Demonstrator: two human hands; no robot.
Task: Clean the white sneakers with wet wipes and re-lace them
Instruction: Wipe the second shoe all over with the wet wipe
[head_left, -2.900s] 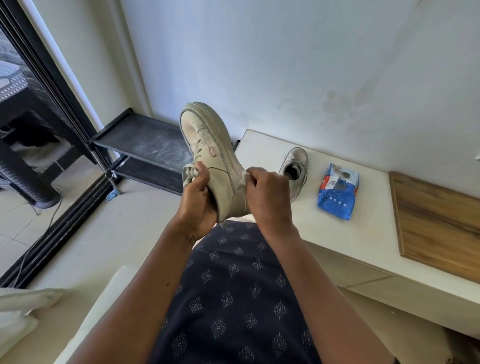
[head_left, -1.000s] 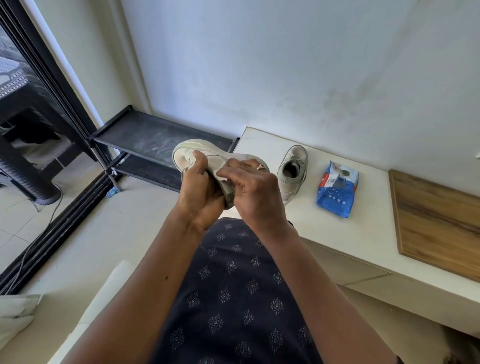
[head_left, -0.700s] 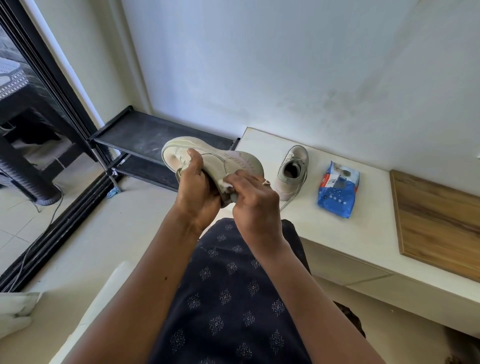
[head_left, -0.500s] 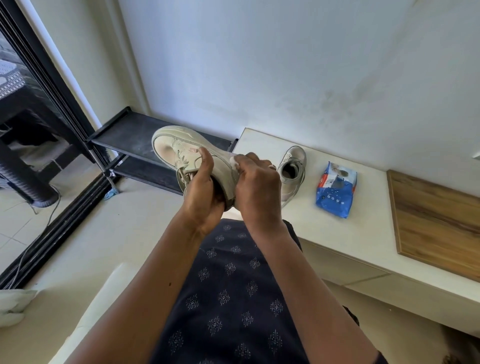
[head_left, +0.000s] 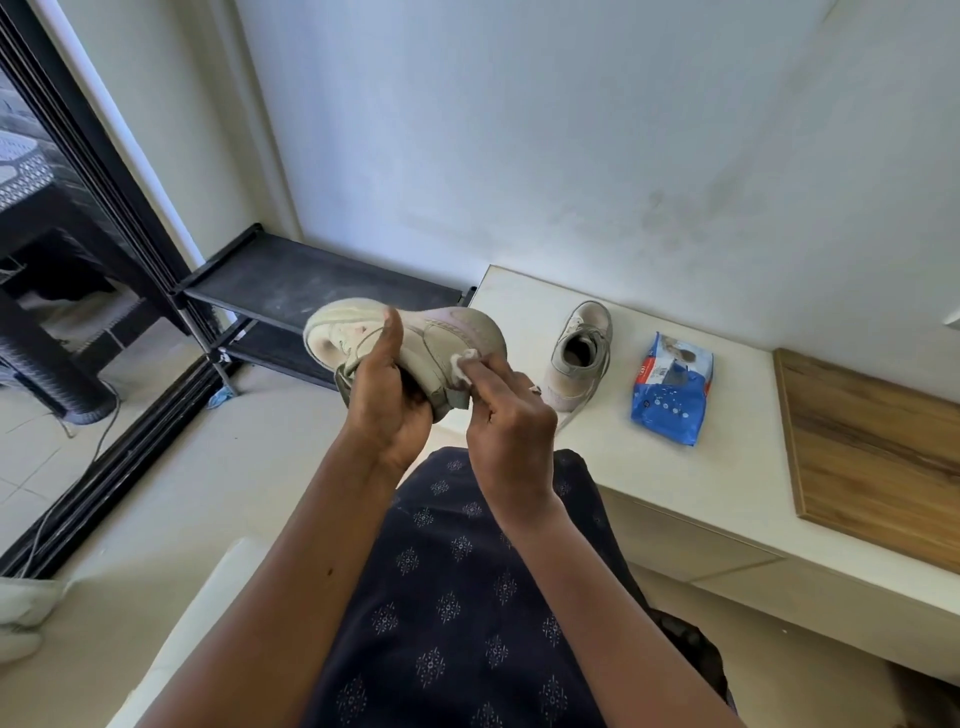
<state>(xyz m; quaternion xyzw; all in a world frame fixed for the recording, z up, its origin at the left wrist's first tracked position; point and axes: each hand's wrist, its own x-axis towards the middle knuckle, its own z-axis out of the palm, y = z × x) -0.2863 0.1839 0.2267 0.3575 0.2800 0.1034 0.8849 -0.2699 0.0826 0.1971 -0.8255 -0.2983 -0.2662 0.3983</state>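
Note:
My left hand (head_left: 387, 400) grips a dirty white sneaker (head_left: 447, 332) lying on its side in the air above my lap, thumb up over its upper. My right hand (head_left: 506, 421) pinches a small white wet wipe (head_left: 464, 365) against the sneaker's side near the heel. The second white sneaker (head_left: 579, 356) stands upright on the white bench (head_left: 675, 478), its lace trailing towards the front edge. A blue pack of wet wipes (head_left: 670, 397) lies to its right on the bench.
A wooden board (head_left: 878, 452) lies on the bench at the right. A black shoe rack (head_left: 301, 291) stands by the wall to the left, next to a black sliding door frame (head_left: 104, 208). My dark patterned garment (head_left: 467, 597) covers my lap. A white cushion edge (head_left: 171, 639) shows bottom left.
The sneaker has turned from upright, sole towards me, onto its side. My right hand with the wipe has slid along the side towards the heel.

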